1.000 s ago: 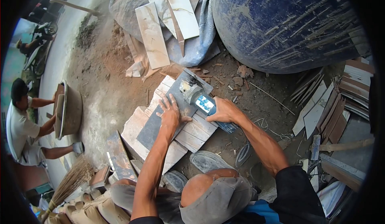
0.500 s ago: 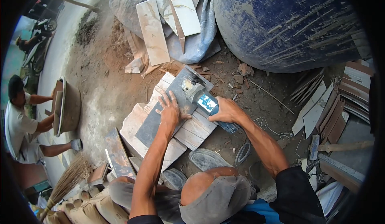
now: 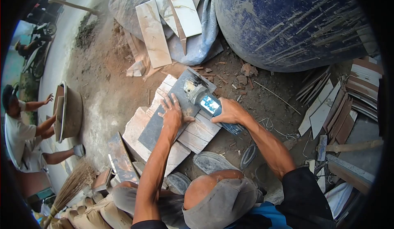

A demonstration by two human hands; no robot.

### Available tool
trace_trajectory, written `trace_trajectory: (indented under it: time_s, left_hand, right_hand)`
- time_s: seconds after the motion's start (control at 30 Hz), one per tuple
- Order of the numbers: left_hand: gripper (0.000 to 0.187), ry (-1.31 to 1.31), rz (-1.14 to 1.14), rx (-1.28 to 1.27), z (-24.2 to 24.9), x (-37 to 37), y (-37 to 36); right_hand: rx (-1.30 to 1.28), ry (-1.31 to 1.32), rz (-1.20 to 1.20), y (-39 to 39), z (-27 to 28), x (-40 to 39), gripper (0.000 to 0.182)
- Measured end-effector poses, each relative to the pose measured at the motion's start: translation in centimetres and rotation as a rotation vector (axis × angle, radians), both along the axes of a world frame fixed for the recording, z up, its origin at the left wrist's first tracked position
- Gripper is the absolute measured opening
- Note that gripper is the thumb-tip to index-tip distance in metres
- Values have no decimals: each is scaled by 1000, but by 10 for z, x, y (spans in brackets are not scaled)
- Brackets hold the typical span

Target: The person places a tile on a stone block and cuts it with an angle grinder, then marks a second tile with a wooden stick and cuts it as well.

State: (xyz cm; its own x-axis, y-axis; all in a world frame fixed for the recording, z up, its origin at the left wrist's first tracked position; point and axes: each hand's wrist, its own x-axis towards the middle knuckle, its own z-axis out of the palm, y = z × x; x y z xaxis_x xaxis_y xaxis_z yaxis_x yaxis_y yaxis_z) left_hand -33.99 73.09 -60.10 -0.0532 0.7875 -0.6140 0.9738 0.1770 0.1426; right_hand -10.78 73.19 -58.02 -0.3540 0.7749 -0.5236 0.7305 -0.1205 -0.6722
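Observation:
My right hand (image 3: 232, 111) is wrapped round the blue body of an angle grinder (image 3: 210, 104). The grinder's metal head lies over the far right part of a dark grey tile (image 3: 154, 127). Fingers spread, my left hand (image 3: 172, 113) presses flat on that tile, just left of the grinder head. Under the tile are pale, dusty slabs (image 3: 137, 128) laid side by side on the ground. The grinder's disc is hidden beneath its head.
Cut tile strips (image 3: 154, 34) lie on a plastic sheet beyond the slabs. A big blue drum (image 3: 287, 28) stands at the far right. Stacked tile pieces (image 3: 324, 110) and a hammer (image 3: 349, 147) are on the right. At left, a person (image 3: 24, 126) sits by a round tub (image 3: 73, 112), near a broom (image 3: 72, 184).
The view has shifted slightly. The person at left has lifted one hand off the tub's contents. My hands and the grinder keep almost the same place on the tile.

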Motion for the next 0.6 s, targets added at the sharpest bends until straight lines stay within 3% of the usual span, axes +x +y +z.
trace_trajectory:
  time_s: [0.6]
  left_hand:
    - [136,-2,-8,20,-1,0,-1]
  right_hand:
    - [-42,-41,-13,-12,3,8,65]
